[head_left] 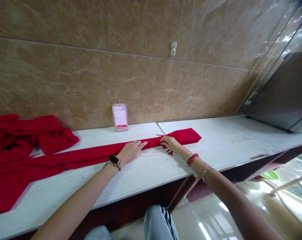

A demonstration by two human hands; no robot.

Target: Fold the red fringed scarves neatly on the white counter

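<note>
A long red scarf (91, 154) lies in a narrow folded strip along the white counter (146, 173). Its folded end (186, 136) points right, and short red fringe (169, 152) pokes out beneath my right hand. My left hand (132, 151) lies across the middle of the strip, its fingers bent over the cloth and one digit stretched to the right. Just right of it, my right hand (171, 144) has its fingers curled onto the strip near the fringe. The fingertips of both hands are partly hidden.
More red cloth (51, 133) is heaped at the left against the brown tiled wall (91, 76). A small pink-and-white packet (120, 117) stands by the wall behind the scarf. A large dark grey box-shaped appliance (278, 93) occupies the counter's right end.
</note>
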